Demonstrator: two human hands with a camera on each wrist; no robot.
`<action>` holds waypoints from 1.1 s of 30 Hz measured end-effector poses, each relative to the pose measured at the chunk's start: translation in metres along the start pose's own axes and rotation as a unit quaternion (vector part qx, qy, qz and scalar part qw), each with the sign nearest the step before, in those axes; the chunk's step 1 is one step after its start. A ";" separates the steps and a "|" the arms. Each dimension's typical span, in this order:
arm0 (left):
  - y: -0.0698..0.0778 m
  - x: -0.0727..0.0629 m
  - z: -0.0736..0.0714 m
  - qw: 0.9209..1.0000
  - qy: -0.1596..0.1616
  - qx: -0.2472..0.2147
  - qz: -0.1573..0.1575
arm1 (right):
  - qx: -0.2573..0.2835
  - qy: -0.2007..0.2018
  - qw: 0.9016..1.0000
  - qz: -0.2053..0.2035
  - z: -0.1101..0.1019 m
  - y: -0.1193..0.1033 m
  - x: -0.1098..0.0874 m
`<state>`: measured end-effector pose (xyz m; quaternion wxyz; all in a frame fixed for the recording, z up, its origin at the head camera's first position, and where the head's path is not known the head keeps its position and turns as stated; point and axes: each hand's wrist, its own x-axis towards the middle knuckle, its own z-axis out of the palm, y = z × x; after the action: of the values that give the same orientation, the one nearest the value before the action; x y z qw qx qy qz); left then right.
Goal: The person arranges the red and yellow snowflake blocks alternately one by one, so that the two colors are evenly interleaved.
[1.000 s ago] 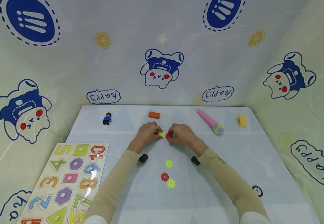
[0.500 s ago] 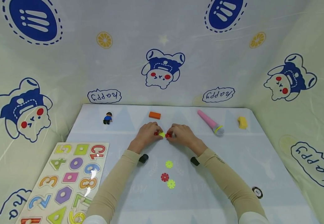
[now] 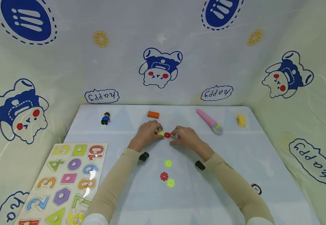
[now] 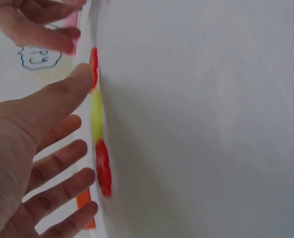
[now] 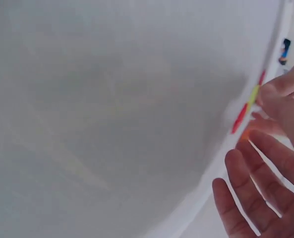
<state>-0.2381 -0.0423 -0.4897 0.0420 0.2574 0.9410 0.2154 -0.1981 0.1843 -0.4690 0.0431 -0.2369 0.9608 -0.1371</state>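
Note:
Three small notched plastic discs stand linked in a row at mid-table: a red disc (image 3: 167, 135) on the right, a yellow disc (image 3: 160, 133) in the middle and another red disc (image 4: 103, 168) on the left, mostly covered in the head view. My left hand (image 3: 147, 134) holds the row between thumb and fingers, the thumb along its near side. My right hand (image 3: 188, 138) is beside the right red disc, its thumb and fingers apart and its index fingertip right at the disc's edge. Nearer me lie two loose yellow-green discs (image 3: 168, 163) and a red disc (image 3: 164, 176).
A shape-and-number puzzle board (image 3: 67, 178) lies at the left. Along the back are a toy figure (image 3: 105, 118), an orange block (image 3: 153, 114), a pink toy microphone (image 3: 209, 121) and a yellow block (image 3: 241, 120). A black-and-white round piece (image 3: 256, 189) is beside my right forearm.
My right hand has let go of the right red disc and drawn slightly back to the right, its fingers spreading. The left hand stays at the row.

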 end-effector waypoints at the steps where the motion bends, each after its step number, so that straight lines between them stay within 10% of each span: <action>1: 0.002 0.002 0.000 1.000 -0.001 0.000 0.002 | 0.007 0.000 1.000 -0.002 0.000 -0.001 -0.004; 19: 0.024 0.015 0.012 0.999 -0.020 0.026 -0.002 | 0.036 -0.071 0.995 -0.058 0.016 -0.035 -0.056; 33: 0.021 0.015 0.015 1.000 -0.011 0.026 0.001 | 0.009 -0.048 0.990 -0.129 0.022 -0.037 -0.067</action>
<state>-0.2382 -0.0130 -0.4938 0.0449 0.2619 0.9455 0.1880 -0.1187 0.1788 -0.4784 0.0730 -0.3647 0.9178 -0.1387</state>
